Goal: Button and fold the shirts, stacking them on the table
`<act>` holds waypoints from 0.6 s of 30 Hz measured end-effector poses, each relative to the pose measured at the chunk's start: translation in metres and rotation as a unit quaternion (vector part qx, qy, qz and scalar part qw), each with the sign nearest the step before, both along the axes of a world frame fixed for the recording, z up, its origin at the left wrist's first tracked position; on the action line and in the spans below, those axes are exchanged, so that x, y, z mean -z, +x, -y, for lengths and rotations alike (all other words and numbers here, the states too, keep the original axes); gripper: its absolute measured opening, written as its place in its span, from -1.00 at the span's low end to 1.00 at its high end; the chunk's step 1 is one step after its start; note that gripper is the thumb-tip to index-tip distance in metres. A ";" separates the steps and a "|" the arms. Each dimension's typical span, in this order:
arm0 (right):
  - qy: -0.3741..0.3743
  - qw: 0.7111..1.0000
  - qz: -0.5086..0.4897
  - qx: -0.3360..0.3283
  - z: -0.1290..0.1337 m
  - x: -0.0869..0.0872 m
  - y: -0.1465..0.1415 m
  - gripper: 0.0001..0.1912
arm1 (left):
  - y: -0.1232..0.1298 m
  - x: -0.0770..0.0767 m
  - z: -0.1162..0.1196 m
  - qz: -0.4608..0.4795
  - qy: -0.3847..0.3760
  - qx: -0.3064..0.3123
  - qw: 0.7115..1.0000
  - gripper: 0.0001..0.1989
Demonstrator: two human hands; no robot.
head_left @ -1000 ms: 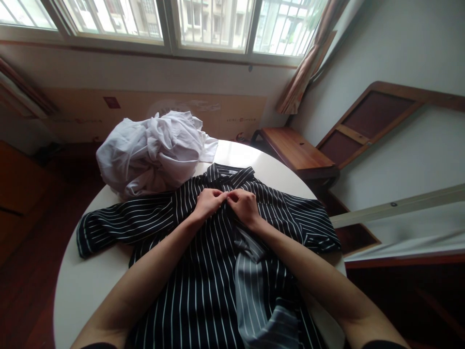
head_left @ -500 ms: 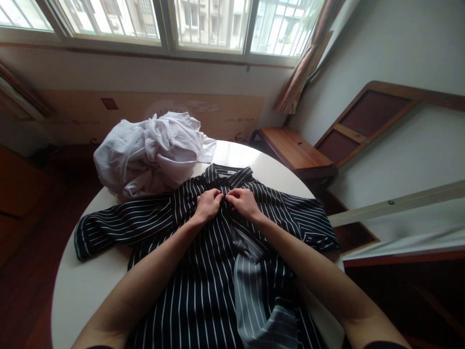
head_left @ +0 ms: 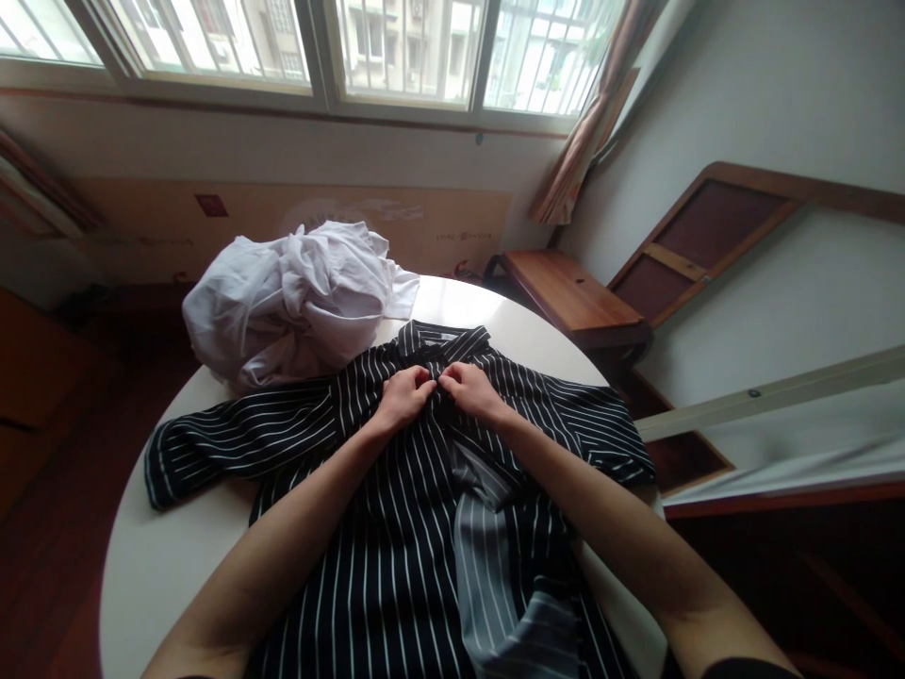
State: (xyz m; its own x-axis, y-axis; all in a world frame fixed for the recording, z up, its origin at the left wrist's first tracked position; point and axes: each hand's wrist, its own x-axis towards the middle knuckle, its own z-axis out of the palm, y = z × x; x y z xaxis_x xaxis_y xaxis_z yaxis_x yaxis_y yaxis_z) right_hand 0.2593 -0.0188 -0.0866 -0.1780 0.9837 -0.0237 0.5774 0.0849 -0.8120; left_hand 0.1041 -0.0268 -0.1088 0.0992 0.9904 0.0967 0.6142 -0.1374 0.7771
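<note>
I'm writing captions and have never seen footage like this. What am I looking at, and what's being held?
There is no machine here, just a person's bare left hand and right hand. The camera is worn on the person's head, looking forward and down, so the arms reach in from below. On the round white table lies a striped shirt, black with white lines, its collar at the far end. A heap of white cloth sits behind its left sleeve. Both hands pinch the shirt's front just below the collar; finer detail is too small to tell.
</note>
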 end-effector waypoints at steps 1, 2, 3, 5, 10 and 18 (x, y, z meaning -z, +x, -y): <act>-0.008 1.000 -0.012 0.000 0.001 0.000 0.000 -0.90 | 0.000 0.000 0.000 -0.003 -0.002 0.004 1.000 -0.86; -0.027 0.999 -0.031 0.001 0.002 0.000 -0.001 -0.90 | -0.001 0.000 0.000 -0.007 -0.004 0.009 1.000 -0.85; -0.050 0.997 -0.053 0.003 0.002 0.000 -0.002 -0.89 | -0.001 0.000 0.000 -0.013 -0.006 0.012 1.000 -0.85; -0.081 0.993 -0.082 0.012 0.002 0.000 -0.003 -0.89 | -0.001 -0.001 0.000 -0.028 -0.004 0.006 1.000 -0.86; 0.028 0.998 0.033 0.038 0.009 -0.006 0.006 -0.93 | -0.005 -0.009 0.004 -0.067 0.041 -0.038 0.996 -0.87; -0.010 0.973 0.174 -0.149 0.068 -0.026 0.036 -0.70 | -0.011 -0.038 0.045 -0.223 0.080 0.099 0.966 -0.79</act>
